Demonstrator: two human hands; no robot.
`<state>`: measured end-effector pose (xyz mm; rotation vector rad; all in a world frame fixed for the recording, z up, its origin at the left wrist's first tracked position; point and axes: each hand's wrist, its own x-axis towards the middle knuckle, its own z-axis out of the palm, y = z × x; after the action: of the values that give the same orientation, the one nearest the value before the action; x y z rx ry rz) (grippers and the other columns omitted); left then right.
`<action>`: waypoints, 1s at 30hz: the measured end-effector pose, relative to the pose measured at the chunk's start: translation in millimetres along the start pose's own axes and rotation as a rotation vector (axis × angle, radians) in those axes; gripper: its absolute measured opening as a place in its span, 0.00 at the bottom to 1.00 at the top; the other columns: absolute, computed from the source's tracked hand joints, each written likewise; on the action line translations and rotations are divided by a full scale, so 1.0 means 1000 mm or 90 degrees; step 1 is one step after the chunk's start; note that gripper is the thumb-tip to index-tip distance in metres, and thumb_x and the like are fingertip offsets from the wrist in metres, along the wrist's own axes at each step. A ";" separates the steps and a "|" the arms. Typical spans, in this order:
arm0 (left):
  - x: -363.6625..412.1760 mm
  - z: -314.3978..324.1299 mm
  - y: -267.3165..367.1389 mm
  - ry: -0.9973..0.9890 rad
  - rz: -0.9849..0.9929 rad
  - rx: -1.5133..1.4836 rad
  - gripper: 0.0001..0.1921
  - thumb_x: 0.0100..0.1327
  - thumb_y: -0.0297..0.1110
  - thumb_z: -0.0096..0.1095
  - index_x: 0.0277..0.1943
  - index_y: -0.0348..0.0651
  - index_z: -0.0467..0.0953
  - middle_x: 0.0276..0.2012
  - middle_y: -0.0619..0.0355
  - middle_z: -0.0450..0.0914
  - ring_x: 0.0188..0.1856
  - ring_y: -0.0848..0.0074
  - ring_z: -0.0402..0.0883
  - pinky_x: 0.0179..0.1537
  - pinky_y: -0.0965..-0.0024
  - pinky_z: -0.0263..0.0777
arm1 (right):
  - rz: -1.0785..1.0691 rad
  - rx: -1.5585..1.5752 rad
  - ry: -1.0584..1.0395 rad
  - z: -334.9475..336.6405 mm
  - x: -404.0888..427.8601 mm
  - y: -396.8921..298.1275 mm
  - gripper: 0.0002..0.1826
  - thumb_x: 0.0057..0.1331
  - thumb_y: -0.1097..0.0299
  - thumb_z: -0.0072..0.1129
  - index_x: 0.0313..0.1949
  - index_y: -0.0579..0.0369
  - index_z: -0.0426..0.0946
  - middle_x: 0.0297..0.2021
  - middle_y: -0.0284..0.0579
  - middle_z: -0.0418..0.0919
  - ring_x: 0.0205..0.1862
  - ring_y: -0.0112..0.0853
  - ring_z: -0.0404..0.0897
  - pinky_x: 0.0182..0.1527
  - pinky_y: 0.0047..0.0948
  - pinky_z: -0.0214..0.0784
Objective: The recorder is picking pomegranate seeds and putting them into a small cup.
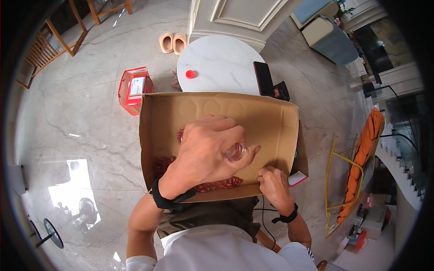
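Note:
My left hand [210, 152] is wrapped around a clear plastic bottle whose uncapped mouth [236, 151] shows between thumb and forefinger. Most of the bottle is hidden under the hand. Beneath both hands is a shallow cardboard box [264, 125], tilted on my lap. Dark red beans [217, 185] lie in a heap along its near edge and near left corner. A few more reddish beans [180, 134] show beside the left knuckles; whether they are inside the bottle I cannot tell. My right hand [275, 186] is at the near right corner, fingertips pinched on a small dark red piece, seemingly a bean.
A round white marbled table [220, 64] stands beyond the box, bearing a red bottle cap [190, 74], a black phone [263, 78] and a dark packet [282, 91]. A red-edged bin [135, 91] and slippers [173, 43] are on the floor. An orange-cushioned chair [361, 166] is at right.

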<state>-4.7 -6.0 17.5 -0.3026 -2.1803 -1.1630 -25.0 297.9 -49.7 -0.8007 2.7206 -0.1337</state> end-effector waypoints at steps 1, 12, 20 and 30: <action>-0.001 -0.001 0.001 0.000 -0.006 -0.015 0.18 0.53 0.32 0.84 0.24 0.44 0.73 0.21 0.56 0.72 0.23 0.59 0.75 0.25 0.58 0.66 | -0.008 0.001 0.003 0.001 0.001 -0.002 0.03 0.67 0.75 0.65 0.37 0.62 0.85 0.39 0.59 0.87 0.42 0.59 0.88 0.49 0.56 0.80; -0.001 0.000 0.001 0.011 0.008 -0.053 0.20 0.53 0.28 0.84 0.24 0.43 0.70 0.21 0.56 0.71 0.23 0.60 0.72 0.26 0.59 0.63 | -0.199 0.277 0.251 -0.064 0.018 -0.059 0.09 0.65 0.86 0.67 0.43 0.64 0.87 0.37 0.55 0.87 0.36 0.49 0.88 0.40 0.39 0.81; 0.002 0.002 0.005 -0.016 0.016 -0.031 0.21 0.55 0.31 0.84 0.23 0.43 0.70 0.21 0.57 0.72 0.23 0.60 0.73 0.26 0.57 0.64 | -0.427 0.350 0.523 -0.145 0.002 -0.101 0.13 0.59 0.92 0.68 0.42 0.66 0.87 0.40 0.56 0.89 0.35 0.38 0.88 0.37 0.33 0.82; -0.004 -0.003 0.005 -0.034 0.006 -0.003 0.18 0.61 0.37 0.79 0.26 0.43 0.73 0.24 0.55 0.73 0.29 0.57 0.77 0.31 0.55 0.70 | -0.360 0.363 0.512 -0.122 0.015 -0.106 0.16 0.56 0.92 0.67 0.43 0.64 0.90 0.44 0.54 0.90 0.36 0.38 0.91 0.38 0.32 0.84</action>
<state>1.8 -5.8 19.6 -0.3499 -2.2193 -1.1679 -20.4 201.1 80.6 -1.5226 2.7189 -1.5605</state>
